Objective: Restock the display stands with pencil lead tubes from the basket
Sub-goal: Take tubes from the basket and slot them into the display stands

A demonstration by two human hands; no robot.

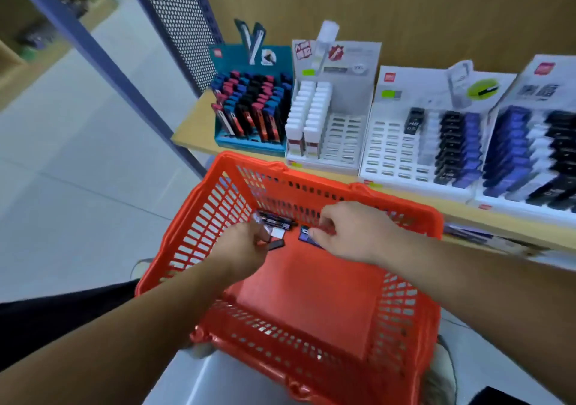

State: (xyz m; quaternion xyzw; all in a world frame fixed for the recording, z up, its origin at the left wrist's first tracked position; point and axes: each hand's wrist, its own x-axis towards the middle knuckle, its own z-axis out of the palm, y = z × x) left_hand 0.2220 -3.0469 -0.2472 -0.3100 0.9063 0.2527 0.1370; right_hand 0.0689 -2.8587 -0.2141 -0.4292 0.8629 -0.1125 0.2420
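Note:
Both my hands reach into the red basket (311, 283) in front of the shelf. My left hand (246, 245) pinches a small dark lead tube (276, 244) near the basket's far wall. My right hand (352, 233) curls its fingers round a blue lead tube (307, 236). More dark tubes (277, 220) lie against the far wall. On the shelf stand a white display stand (339, 136) with two rows of white tubes and several bare slots, and another white stand (392, 152) holding black and blue tubes.
A teal stand (249, 105) of red, blue and black tubes sits at the shelf's left end. A fourth stand (536, 155) at the right is filled with blue, white and black tubes. A blue perforated upright (174, 30) borders the wooden shelf (193, 127). Pale floor tiles lie to the left.

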